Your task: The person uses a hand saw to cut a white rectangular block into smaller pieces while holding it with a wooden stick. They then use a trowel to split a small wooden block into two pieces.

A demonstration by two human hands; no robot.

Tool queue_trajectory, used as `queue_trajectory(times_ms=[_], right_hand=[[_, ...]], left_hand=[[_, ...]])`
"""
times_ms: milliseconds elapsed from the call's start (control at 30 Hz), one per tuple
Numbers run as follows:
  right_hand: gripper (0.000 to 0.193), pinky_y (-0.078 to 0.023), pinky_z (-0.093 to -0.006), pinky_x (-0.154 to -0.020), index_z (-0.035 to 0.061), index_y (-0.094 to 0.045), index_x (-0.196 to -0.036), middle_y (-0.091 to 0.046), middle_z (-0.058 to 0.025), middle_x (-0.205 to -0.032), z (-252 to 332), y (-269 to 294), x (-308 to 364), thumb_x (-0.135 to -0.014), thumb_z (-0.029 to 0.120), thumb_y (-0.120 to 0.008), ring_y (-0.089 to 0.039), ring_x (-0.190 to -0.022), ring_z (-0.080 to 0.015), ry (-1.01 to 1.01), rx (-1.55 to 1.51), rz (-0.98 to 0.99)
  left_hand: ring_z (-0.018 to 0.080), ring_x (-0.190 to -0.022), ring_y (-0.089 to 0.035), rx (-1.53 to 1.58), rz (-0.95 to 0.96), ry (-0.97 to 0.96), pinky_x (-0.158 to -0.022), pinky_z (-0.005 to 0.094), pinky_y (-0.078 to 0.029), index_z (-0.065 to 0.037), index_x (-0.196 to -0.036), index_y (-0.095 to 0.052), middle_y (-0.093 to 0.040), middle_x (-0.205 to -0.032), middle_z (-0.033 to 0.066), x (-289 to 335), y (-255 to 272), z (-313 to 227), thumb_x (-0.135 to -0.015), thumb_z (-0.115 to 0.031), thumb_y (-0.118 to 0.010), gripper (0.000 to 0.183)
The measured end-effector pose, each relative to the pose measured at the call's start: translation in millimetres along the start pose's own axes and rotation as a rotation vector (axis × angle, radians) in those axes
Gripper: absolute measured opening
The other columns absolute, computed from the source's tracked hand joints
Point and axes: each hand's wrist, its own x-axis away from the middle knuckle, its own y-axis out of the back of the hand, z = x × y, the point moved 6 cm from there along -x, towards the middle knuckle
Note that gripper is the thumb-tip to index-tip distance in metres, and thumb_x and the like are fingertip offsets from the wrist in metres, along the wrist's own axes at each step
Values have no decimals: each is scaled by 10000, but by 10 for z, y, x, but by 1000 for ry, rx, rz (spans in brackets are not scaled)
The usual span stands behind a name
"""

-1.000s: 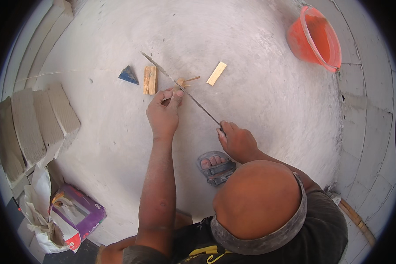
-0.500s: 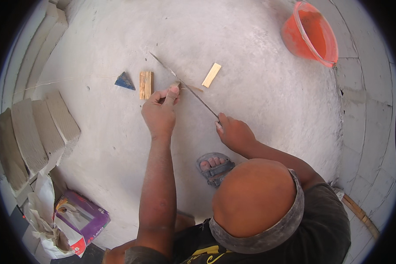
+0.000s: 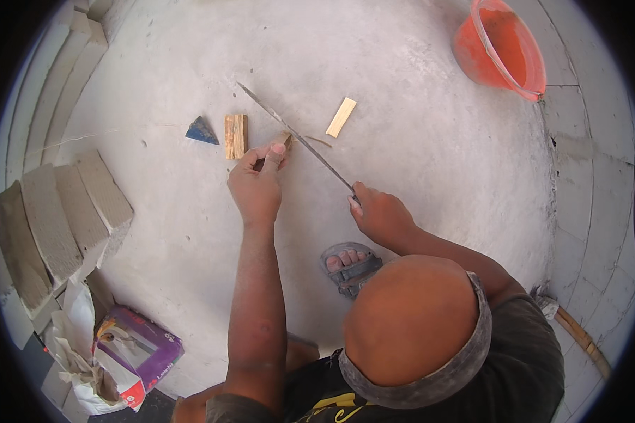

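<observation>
My right hand (image 3: pixel 382 213) is closed round the handle end of a long, thin-bladed knife (image 3: pixel 322 161). The blade slants up and left above the pale floor, its tip far beyond my left hand. My left hand (image 3: pixel 258 185) pinches a small wooden piece (image 3: pixel 285 137) between thumb and fingers, and its upper end meets or lies right beside the blade. The fingers hide its lower part. A thin brown wood strip (image 3: pixel 320 141) lies just right of the blade. Left of it, a grained wood block (image 3: pixel 236 137) rests near my left fingers.
A blue triangular piece (image 3: pixel 202 130) lies left of the block, a pale wood slat (image 3: pixel 341 117) right of the knife. An orange bucket (image 3: pixel 497 49) stands far right. Grey blocks (image 3: pixel 56 211) and a purple box (image 3: pixel 148 349) line the left. My sandalled foot (image 3: pixel 351 266) is near.
The thin strip now sits slightly farther right of the blade. The wooden piece in my left hand has tilted or shifted a little. Both hands keep their grips; the whole view has shifted slightly.
</observation>
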Motion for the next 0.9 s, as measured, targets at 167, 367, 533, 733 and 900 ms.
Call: queue_trajectory(times_ms=[167, 367, 533, 733, 900], right_hand=[[263, -542, -464, -589, 36, -531, -1111, -648, -169, -816, 93, 113, 89, -1000, 276, -530, -660, -645, -359, 57, -12, -34], [245, -531, -482, -646, 25, -524, -1091, -651, -193, -824, 40, 208, 3, -998, 251, -537, -653, -705, -390, -27, 71, 118], [236, -538, -466, -602, 39, -514, -1095, -637, -169, -789, 15, 202, -24, -996, 252, -531, -659, -661, -361, 42, 103, 77], [234, -542, -466, -593, 45, -509, -1100, -628, -158, -778, -67, 222, -51, -996, 255, -526, -660, -648, -347, 39, 164, 86], [237, -538, -473, -642, 32, -533, -1097, -642, -184, -810, -5, 254, 6, -998, 247, -531, -662, -705, -365, 36, 139, 97]], left_hand=[[124, -725, -676, -143, -28, -95, -699, 261, -516, 4, -975, -750, -732, -807, 85, 22, 37, -36, -900, -177, -743, 196], [177, -783, -685, -280, -62, -295, -731, 286, -524, 9, -972, -745, -736, -921, 103, 52, 85, -76, -874, -134, -742, 174], [167, -823, -679, -312, -56, -315, -773, 286, -516, 13, -978, -741, -738, -948, 96, 97, 93, -99, -870, -123, -741, 174], [232, -812, -698, -295, -54, -438, -729, 310, -533, 12, -920, -739, -734, -957, 122, 112, 71, -190, -830, -22, -725, 97], [227, -777, -696, -323, -58, -485, -712, 304, -534, 10, -914, -740, -737, -931, 111, 104, 100, -231, -825, 15, -702, 97]])
